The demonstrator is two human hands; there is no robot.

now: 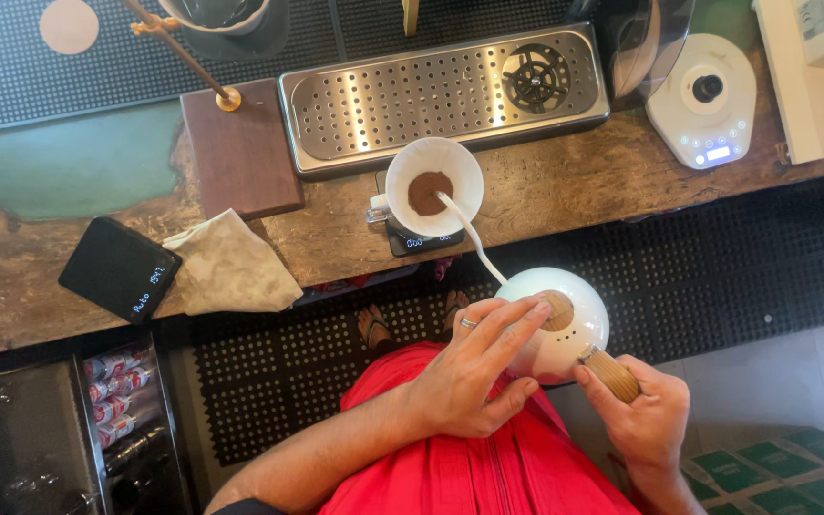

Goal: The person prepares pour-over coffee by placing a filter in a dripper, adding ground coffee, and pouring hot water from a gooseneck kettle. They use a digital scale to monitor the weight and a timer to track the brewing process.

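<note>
A white gooseneck kettle (579,315) with a wooden lid knob and wooden handle hangs over the counter's front edge. My right hand (646,410) grips its wooden handle. My left hand (469,367) rests flat on the kettle's lid, fingers by the knob. The thin spout (469,234) reaches into a white cone dripper (434,186) lined with a paper filter and holding brown coffee grounds. The dripper stands on a small black scale (422,240) on the wooden counter (565,186).
A steel perforated drip tray (383,105) lies behind the dripper. A white kettle base (706,100) is at the right, a second black scale (119,269) and a crumpled cloth (231,262) at the left. A dark wooden stand base (240,153) sits nearby. Black rubber matting covers the floor.
</note>
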